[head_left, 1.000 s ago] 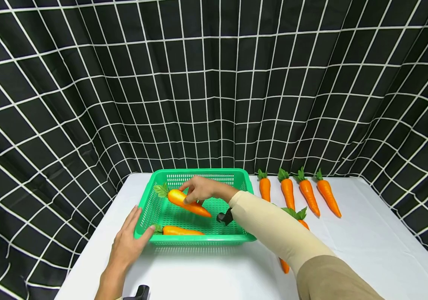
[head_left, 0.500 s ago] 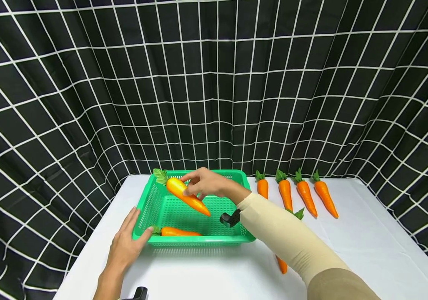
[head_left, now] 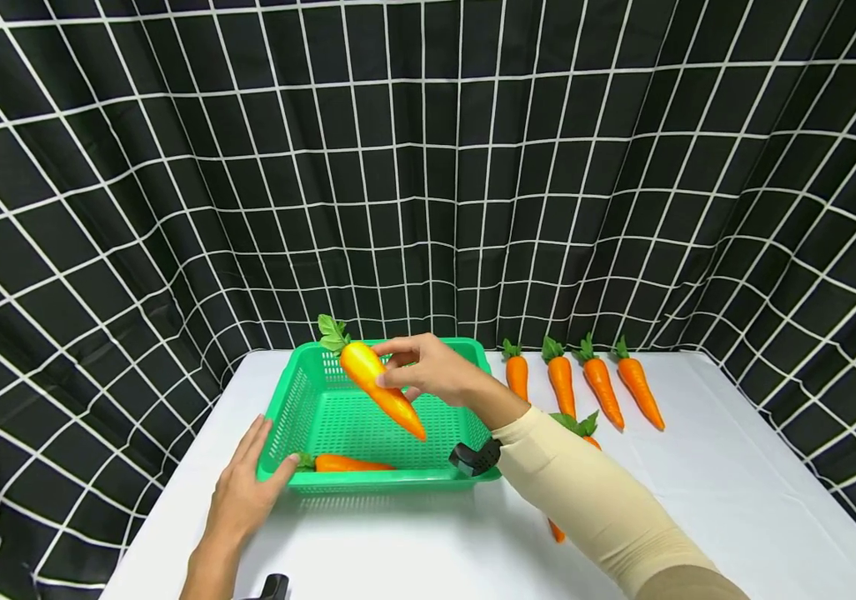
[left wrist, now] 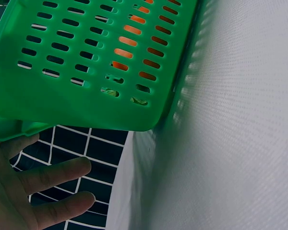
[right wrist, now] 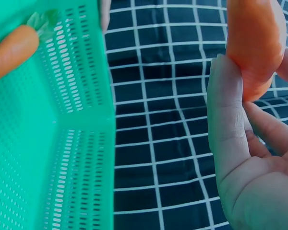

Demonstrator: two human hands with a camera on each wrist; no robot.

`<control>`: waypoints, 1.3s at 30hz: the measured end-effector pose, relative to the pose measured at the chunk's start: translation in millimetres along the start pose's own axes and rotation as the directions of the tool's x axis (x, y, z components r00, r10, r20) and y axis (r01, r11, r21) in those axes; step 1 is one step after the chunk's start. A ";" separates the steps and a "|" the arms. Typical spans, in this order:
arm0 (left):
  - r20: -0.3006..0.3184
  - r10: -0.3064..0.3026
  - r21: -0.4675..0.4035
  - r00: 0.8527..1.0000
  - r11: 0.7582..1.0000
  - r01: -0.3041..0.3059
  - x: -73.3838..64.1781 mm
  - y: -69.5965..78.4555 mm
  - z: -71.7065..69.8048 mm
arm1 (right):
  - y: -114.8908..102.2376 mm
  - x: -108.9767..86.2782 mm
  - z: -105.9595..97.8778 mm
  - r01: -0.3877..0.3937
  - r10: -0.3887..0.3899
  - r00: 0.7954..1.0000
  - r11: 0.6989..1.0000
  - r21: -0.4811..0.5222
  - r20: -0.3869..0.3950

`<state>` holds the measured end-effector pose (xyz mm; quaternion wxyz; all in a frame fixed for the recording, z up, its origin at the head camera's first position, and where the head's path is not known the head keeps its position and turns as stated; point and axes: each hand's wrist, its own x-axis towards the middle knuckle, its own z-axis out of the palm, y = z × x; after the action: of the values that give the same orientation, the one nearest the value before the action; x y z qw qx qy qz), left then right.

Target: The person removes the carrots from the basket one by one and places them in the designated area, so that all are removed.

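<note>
My right hand (head_left: 433, 368) pinches an orange carrot (head_left: 367, 373) with green leaves between thumb and fingers. The carrot is tilted above the green plastic basket (head_left: 428, 478), leaves up and to the left, tip down and to the right. In the right wrist view its body (right wrist: 253, 43) shows between the fingers, its leaves out of sight. A second carrot (head_left: 348, 463) lies inside the basket along the near wall. At the basket's near left corner rests my left hand (head_left: 238, 493), its thumb at the rim. The left wrist view shows its fingers (left wrist: 62, 211) straight and spread outside the wall.
Several carrots stand in a row on the white table (head_left: 698, 500) right of the basket, among them the rightmost carrot (head_left: 641, 392). Another carrot (head_left: 557, 530) is partly hidden under my right forearm. A black gridded curtain (head_left: 428, 167) encloses the back and sides.
My right hand has lifted the carrot from within the basket to above it, and the leaf end now tilts higher. The left hand stays at the basket's corner. The view has shifted slightly.
</note>
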<state>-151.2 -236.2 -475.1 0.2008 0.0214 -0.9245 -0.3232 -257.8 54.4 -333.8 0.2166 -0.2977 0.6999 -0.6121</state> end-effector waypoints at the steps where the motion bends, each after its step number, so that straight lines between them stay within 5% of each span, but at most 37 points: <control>1: -0.002 0.004 0.002 1.000 1.000 -0.004 0.2 0.2 0.1 | -1.1 -3.3 0.6 0.011 -0.011 1.000 1.000 0.004 -0.007; 20: 0.009 -0.002 -0.009 1.000 1.000 0.002 0.1 1.1 -1.2 | -17.5 -68.7 11.0 0.170 -0.163 0.980 0.984 0.053 -0.111; 39: 0.002 0.018 -0.017 1.000 1.000 -0.018 0.6 0.1 -0.9 | -16.3 -111.8 1.9 0.198 -0.189 0.962 0.980 0.027 -0.196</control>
<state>-151.4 -236.7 -474.1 0.2029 0.0113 -0.9222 -0.3291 -172.5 128.0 -324.9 0.0939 -0.2989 0.6709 -0.6721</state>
